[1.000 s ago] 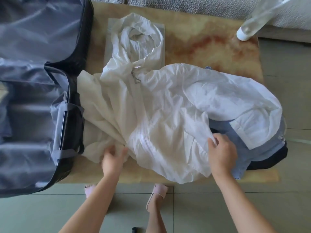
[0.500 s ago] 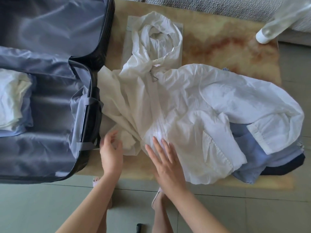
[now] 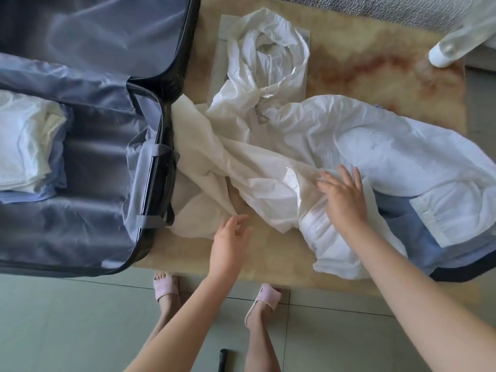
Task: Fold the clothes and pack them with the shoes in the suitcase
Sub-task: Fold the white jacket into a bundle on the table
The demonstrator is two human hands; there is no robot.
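A white hooded zip jacket (image 3: 308, 135) lies crumpled across the marble table (image 3: 375, 57), hood toward the far side. My right hand (image 3: 343, 200) rests flat and open on the jacket's lower middle. My left hand (image 3: 230, 237) hovers open, fingers loosely curled, just below a cream garment (image 3: 198, 157) bunched at the jacket's left. A light blue garment (image 3: 402, 232) and a dark one (image 3: 456, 275) peek out under the jacket at the right. The open suitcase (image 3: 88, 210) at the left holds folded white clothes (image 3: 24, 146) on a blue piece. No shoes for packing are visible.
A clear bottle with a white cap (image 3: 451, 44) lies at the table's far right corner. A grey sofa edge (image 3: 375, 9) runs behind the table. My feet in pink slippers (image 3: 166, 285) stand on the tiled floor below the table's near edge.
My right hand has slid from the jacket's near hem rightward and up onto its middle, dragging fabric over. The left hand has stayed near the cream garment. The view has shifted left, showing more suitcase.
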